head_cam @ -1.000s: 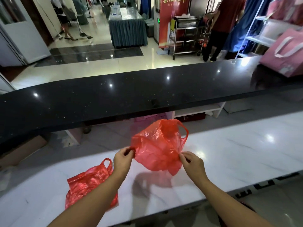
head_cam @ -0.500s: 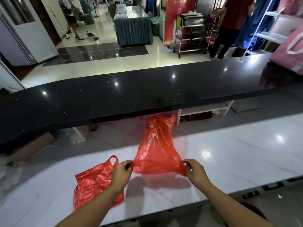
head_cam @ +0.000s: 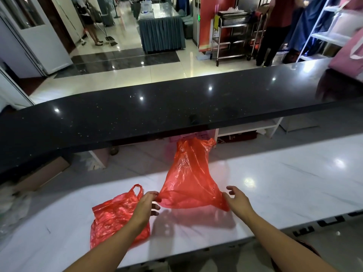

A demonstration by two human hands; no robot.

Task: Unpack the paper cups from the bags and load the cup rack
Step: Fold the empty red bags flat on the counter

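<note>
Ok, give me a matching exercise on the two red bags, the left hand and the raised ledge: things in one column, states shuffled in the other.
1 held bag
2 second bag
3 left hand
4 ledge

a glossy black
b pinching a bag corner
c lying on the white counter
d lifted in the air

Pairs: 1-d, 2-c, 3-b, 4-a

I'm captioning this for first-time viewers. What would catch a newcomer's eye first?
The translucent red plastic bag held up mid-frame, its left corner pinched by the left hand while the right hand spreads its fingers at the other corner. Next, a second crumpled red plastic bag lying on the white marble counter to the left, below the glossy black stone ledge.
</note>
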